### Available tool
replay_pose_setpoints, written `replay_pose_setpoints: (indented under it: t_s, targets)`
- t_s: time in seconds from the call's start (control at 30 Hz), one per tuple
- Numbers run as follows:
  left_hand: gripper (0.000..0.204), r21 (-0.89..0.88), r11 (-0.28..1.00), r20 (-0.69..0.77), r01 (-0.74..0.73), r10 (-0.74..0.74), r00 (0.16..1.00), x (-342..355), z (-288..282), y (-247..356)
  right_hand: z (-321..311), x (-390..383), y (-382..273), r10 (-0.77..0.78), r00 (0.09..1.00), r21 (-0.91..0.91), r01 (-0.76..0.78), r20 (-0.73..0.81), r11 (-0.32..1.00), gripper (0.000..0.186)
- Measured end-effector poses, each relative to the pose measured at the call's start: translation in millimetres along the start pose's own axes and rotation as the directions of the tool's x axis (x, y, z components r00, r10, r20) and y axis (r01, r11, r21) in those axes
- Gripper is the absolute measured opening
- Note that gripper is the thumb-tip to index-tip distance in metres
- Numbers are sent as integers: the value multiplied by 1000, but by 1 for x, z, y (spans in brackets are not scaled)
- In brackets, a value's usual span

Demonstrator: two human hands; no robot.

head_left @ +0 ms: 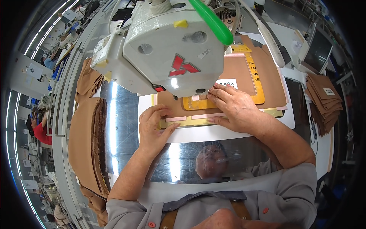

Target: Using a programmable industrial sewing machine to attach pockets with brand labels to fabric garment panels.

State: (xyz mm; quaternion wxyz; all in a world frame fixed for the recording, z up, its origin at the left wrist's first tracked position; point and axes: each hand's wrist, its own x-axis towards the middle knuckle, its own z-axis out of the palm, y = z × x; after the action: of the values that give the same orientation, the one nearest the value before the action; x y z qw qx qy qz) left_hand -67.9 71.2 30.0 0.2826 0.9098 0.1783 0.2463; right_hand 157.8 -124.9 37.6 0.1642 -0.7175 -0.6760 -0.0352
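Observation:
My left hand [153,128] rests at the near left corner of a brown sheet of material [272,89], its fingers bent and spread, the thumb on a pale yellow strip [194,121] along the near edge. My right hand [234,107] lies over a yellow frame [259,86] on top of the sheet, fingers extended and thumb by the near edge. A white label [230,81] sits beside its fingertips. Above stands the white head of a sewing machine [173,49], hiding part of the sheet and frame. A white sheet [228,134] lies underneath.
Stacked brown curved pieces [82,141] lie at the left, with more brown pieces [324,99] at the right. A green handle [213,23] juts from the machine. A monitor [318,47] stands far right. The shiny metal table [183,162] reflects lights. Other people work far left.

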Motion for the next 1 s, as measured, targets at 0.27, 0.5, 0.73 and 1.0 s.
replay_pose_setpoints:
  t_s: [0.27, 0.5, 0.73, 1.0]
  targets:
    - [31, 239, 940, 49, -242, 237, 970, 2, 4, 4, 0, -1, 0, -5, 1000, -4, 5, 3, 1000, 63]
    - [45, 284, 937, 84, -204, 188, 979, 7, 12, 4, -6, -4, 4, 19, 998, 1, -19, 60, 1000, 67]
    - [51, 331, 929, 70, -165, 150, 986, 2, 10, 0, -43, -48, 33, 172, 980, -54, -178, -99, 983, 66]
    - [49, 328, 927, 58, -183, 174, 983, 3, 14, -2, -42, -132, 97, 553, 817, -102, -572, -163, 814, 63]
